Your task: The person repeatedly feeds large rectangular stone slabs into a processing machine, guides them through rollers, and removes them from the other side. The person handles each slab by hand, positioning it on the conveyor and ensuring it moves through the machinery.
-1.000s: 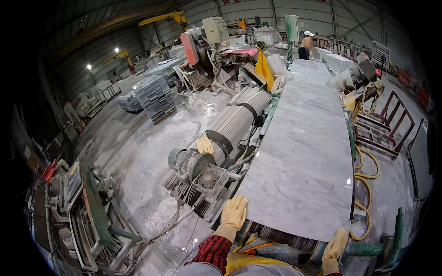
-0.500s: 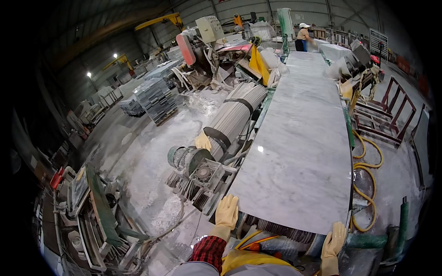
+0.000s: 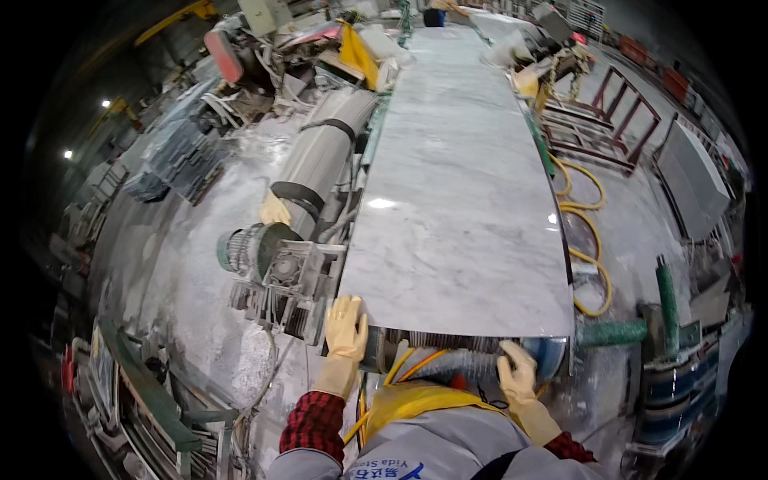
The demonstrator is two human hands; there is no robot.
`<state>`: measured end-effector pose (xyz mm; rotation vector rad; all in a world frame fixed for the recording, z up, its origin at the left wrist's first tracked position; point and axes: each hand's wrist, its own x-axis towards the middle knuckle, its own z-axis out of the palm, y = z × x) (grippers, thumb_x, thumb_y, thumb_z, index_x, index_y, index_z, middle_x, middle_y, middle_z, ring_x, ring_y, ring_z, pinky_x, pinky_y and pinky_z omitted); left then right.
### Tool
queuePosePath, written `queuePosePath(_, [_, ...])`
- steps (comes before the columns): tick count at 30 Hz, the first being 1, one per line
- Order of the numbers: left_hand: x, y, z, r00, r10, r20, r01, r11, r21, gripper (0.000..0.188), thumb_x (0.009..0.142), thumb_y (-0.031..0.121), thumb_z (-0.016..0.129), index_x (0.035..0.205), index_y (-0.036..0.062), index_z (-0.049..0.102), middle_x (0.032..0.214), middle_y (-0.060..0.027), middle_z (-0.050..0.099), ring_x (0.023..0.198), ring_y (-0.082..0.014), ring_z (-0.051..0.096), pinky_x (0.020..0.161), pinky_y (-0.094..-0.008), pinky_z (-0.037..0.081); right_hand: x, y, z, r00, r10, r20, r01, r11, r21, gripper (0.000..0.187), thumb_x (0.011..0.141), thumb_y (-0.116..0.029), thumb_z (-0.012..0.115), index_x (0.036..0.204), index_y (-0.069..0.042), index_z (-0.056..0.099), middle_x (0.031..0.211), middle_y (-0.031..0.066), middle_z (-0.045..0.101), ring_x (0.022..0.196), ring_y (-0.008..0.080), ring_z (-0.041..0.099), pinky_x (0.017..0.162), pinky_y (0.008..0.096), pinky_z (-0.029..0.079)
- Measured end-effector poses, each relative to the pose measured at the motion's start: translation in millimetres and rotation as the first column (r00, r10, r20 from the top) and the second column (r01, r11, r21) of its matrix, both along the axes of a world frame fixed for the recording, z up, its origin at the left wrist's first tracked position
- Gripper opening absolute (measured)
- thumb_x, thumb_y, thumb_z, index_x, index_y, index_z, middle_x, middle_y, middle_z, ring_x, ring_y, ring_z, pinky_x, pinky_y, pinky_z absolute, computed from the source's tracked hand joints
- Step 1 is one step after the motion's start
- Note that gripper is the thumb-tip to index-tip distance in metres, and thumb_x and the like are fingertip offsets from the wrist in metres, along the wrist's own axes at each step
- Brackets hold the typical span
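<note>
A long white, grey-veined stone slab, polished and shiny, lies on a conveyor that runs away from me. My left hand, in a cream rubber glove, rests at the slab's near left corner with its fingers stretched upward. In a matching glove, my right hand is just in front of the slab's near edge, right of the middle. Its fingers are apart and slightly bent, and I see nothing in them. Whether its fingertips touch the edge I cannot tell. Below that edge the conveyor belt shows.
A motor sits left of the slab, with a spare glove behind it by a strapped bundle. A yellow hose coils on the right near a dark red frame. A person stands at the far end.
My view has tilted down and turned right. My right hand has moved left from the slab's near right corner to in front of its near edge. The left hand stays at its corner.
</note>
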<state>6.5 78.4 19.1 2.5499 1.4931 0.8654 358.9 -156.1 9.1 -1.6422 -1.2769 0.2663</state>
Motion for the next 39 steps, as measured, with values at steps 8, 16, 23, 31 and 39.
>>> queuePosePath(8, [-19, 36, -9, 0.988, -0.150, 0.030, 0.153, 0.967, -0.202, 0.053, 0.103, 0.022, 0.069, 0.152, 0.0053, 0.057, 0.161, -0.0287, 0.049, 0.150, -0.0515, 0.042, 0.126, -0.0546, 0.034, -57, 73, -28, -0.191, -0.307, -0.932, -0.181, 0.944, -0.274, 0.064, 0.108, -0.032, 0.071, 0.151, 0.007, 0.045, 0.153, 0.0264, 0.053, 0.137, 0.0381, 0.061, 0.118, 0.0504, 0.054])
queuePosePath(16, [-24, 35, -8, 0.984, -0.172, 0.042, 0.177, 0.948, -0.266, 0.053, 0.106, 0.023, 0.065, 0.155, 0.0052, 0.054, 0.165, -0.0304, 0.044, 0.154, -0.0533, 0.037, 0.128, -0.0557, 0.031, -88, 110, -28, -0.214, -0.357, -0.909, 0.154, 0.907, -0.393, 0.051, 0.107, -0.030, 0.073, 0.138, 0.006, 0.055, 0.135, 0.0222, 0.061, 0.119, 0.0325, 0.069, 0.103, 0.0466, 0.065])
queuePosePath(23, [-60, -39, 34, 0.933, -0.303, -0.193, 0.181, 0.861, -0.476, 0.065, 0.100, 0.030, 0.070, 0.156, 0.0040, 0.050, 0.167, -0.0329, 0.037, 0.155, -0.0553, 0.031, 0.130, -0.0587, 0.025, -125, 14, -10, -0.187, -0.356, -0.916, 0.065, 0.925, -0.374, 0.061, 0.108, -0.030, 0.070, 0.146, 0.011, 0.046, 0.146, 0.0287, 0.057, 0.125, 0.0385, 0.067, 0.111, 0.0482, 0.060])
queuePosePath(31, [24, 47, 34, 0.650, -0.700, -0.295, 0.654, 0.713, -0.252, 0.086, 0.089, 0.048, 0.078, 0.157, 0.0039, 0.049, 0.162, -0.0286, 0.045, 0.149, -0.0510, 0.041, 0.127, -0.0596, 0.029, -149, -47, -59, -0.201, -0.463, -0.863, -0.013, 0.882, -0.471, 0.049, 0.114, -0.033, 0.059, 0.131, 0.013, 0.057, 0.135, 0.0206, 0.067, 0.126, 0.0333, 0.067, 0.116, 0.0418, 0.055])
queuePosePath(39, [159, 132, 33, 0.757, -0.630, -0.172, 0.380, 0.639, -0.669, 0.055, 0.101, 0.054, 0.066, 0.124, 0.0035, 0.068, 0.132, -0.0241, 0.067, 0.116, -0.0460, 0.066, 0.095, -0.0537, 0.054, -148, -37, -33, -0.046, -0.548, -0.835, -0.024, 0.836, -0.548, 0.059, 0.107, -0.039, 0.070, 0.116, 0.019, 0.061, 0.110, 0.0250, 0.073, 0.110, 0.0333, 0.075, 0.096, 0.0398, 0.065])
